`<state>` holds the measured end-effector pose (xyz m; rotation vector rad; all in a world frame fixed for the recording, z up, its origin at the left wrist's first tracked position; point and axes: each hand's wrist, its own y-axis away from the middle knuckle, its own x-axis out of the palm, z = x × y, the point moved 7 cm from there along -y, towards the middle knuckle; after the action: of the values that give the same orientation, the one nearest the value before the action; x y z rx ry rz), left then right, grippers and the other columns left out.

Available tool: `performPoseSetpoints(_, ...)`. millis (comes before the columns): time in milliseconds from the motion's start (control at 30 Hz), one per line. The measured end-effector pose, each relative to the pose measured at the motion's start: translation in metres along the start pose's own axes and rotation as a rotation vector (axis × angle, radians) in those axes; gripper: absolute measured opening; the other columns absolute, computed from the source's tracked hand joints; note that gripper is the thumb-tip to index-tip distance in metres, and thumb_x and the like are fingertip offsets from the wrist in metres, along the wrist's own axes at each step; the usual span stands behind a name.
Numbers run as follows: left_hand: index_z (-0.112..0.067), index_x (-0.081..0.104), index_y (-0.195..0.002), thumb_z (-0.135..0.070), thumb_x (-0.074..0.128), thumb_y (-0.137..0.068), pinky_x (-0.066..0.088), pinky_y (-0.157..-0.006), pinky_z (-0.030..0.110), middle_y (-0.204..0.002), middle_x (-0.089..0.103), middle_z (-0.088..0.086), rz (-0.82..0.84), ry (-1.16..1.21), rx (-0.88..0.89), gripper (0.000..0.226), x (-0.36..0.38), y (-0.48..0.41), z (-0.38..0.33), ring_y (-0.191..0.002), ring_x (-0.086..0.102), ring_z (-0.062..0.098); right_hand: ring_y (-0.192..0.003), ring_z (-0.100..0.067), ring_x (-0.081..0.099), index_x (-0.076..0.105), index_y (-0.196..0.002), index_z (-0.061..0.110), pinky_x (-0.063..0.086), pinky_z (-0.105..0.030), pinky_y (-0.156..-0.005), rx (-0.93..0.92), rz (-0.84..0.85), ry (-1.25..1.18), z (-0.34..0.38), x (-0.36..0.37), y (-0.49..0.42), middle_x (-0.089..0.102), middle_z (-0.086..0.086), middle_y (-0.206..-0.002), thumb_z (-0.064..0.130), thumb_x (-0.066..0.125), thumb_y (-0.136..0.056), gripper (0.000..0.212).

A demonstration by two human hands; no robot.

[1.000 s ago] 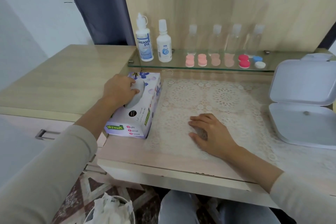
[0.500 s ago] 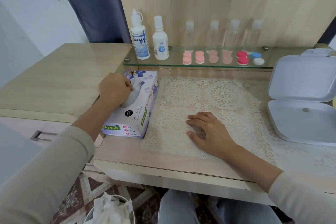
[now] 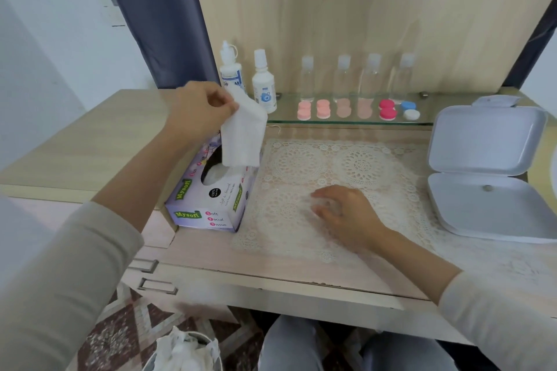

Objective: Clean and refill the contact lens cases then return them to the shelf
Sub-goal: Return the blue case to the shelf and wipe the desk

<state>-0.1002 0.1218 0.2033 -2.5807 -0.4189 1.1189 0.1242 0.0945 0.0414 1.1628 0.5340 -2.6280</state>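
My left hand (image 3: 197, 113) is raised above the tissue box (image 3: 211, 199) and pinches a white tissue (image 3: 242, 137), whose lower edge still hangs at the box opening. My right hand (image 3: 346, 214) rests on the lace mat (image 3: 346, 166), fingers loosely bent and blurred, holding nothing. On the glass shelf (image 3: 346, 122) lie several contact lens cases: pink ones (image 3: 313, 110), peach ones (image 3: 354, 108), a red one (image 3: 388, 110) and a blue and white one (image 3: 409, 110). Two solution bottles (image 3: 263, 84) stand at the shelf's left end.
Several small clear bottles (image 3: 355, 75) stand behind the cases. An open white plastic box (image 3: 488, 172) sits at the right of the desk. A bin with crumpled tissues (image 3: 184, 349) stands on the floor below the desk's left side. My knees are under the desk edge.
My left hand has lifted from the tissue box opening, drawing a tissue up out of it. My right hand has stayed on the mat, its fingers shifting slightly.
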Motion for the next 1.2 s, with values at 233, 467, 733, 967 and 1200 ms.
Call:
performPoseSetpoints(233, -0.014, 0.054, -0.082, -0.015, 0.055, -0.09, 0.052, -0.078, 0.044, -0.086, 0.067, 0.018, 0.276, 0.338, -0.121, 0.008, 0.059, 0.054, -0.017, -0.074, 0.058, 0.023, -0.073, 0.002, 0.062, 0.044, -0.131, 0.025, 0.042, -0.006, -0.076, 0.131, -0.22, -0.462, 0.022, -0.049, 0.009, 0.069, 0.006, -0.074, 0.026, 0.064, -0.084, 0.051)
performPoseSetpoints(467, -0.018, 0.056, -0.087, -0.015, 0.064, -0.084, 0.045, -0.062, 0.025, -0.074, 0.064, 0.005, 0.31, 0.472, -0.196, 0.01, 0.106, 0.102, -0.014, -0.067, 0.056, 0.013, -0.059, -0.008, 0.054, 0.045, -0.126, 0.036, 0.044, -0.01, -0.067, 0.122, -0.181, -0.511, 0.021, -0.05, 0.027, 0.061, -0.004, -0.064, 0.004, 0.073, -0.074, 0.068)
performPoseSetpoints(733, -0.037, 0.053, -0.114, -0.001, 0.075, -0.07, 0.051, -0.069, 0.014, -0.102, 0.063, 0.008, 0.492, 0.521, -0.153, 0.061, 0.119, 0.119, -0.018, -0.075, 0.059, 0.012, -0.055, -0.002, 0.046, 0.07, -0.102, 0.013, 0.042, -0.009, -0.064, 0.136, -0.163, -0.363, 0.009, -0.053, 0.038, 0.049, 0.007, -0.061, -0.001, 0.071, -0.073, 0.032)
performPoseSetpoints(967, -0.018, 0.069, -0.104, -0.014, 0.079, -0.069, 0.047, -0.08, 0.017, -0.106, 0.055, -0.002, 0.435, 0.172, -0.032, 0.037, 0.123, 0.12, -0.014, -0.089, 0.056, 0.012, -0.064, -0.009, 0.053, 0.071, -0.087, 0.009, 0.044, -0.012, -0.065, 0.127, -0.139, -0.259, 0.012, -0.053, 0.043, 0.058, 0.005, -0.068, 0.001, 0.069, -0.076, 0.014)
performPoseSetpoints(1200, -0.017, 0.071, -0.084, -0.022, 0.074, -0.075, 0.036, -0.068, 0.003, -0.106, 0.053, -0.014, 0.378, 0.155, 0.045, 0.011, 0.123, 0.12, -0.012, -0.087, 0.049, -0.005, -0.084, -0.018, 0.058, 0.061, -0.066, 0.021, 0.049, -0.027, -0.083, 0.145, -0.164, -0.334, 0.006, -0.056, 0.043, 0.058, 0.004, -0.082, 0.007, 0.073, -0.074, 0.02)
